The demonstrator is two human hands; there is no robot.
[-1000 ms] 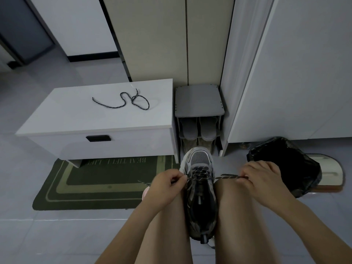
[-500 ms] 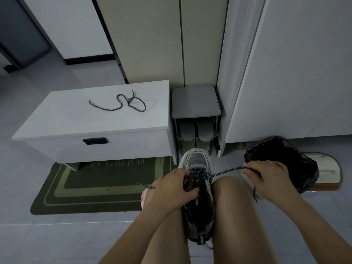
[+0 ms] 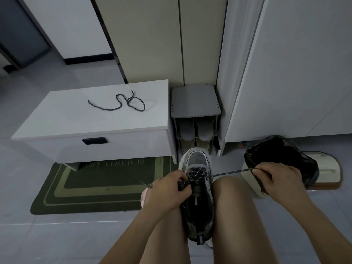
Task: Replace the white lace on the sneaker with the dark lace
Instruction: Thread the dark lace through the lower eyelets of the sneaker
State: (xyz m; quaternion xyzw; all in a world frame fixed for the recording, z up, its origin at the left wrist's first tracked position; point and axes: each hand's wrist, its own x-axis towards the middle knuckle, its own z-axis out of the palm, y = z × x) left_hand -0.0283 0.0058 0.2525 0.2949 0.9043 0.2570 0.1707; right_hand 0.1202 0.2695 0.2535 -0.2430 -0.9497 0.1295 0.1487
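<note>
The sneaker [image 3: 199, 210] sits between the knees at lower centre, with the dark lace [image 3: 228, 173] crossed through its upper eyelets. Since a second ago the right grip [image 3: 276, 178] has moved out from the knee toward the right edge, pinching the lace so a longer strand runs taut from the eyelets, while the left grip [image 3: 167, 189] has stayed curled over the lacing, pinching the lace there. A second lace [image 3: 118, 102] lies unmoved on the bench [image 3: 76, 119], upper left.
</note>
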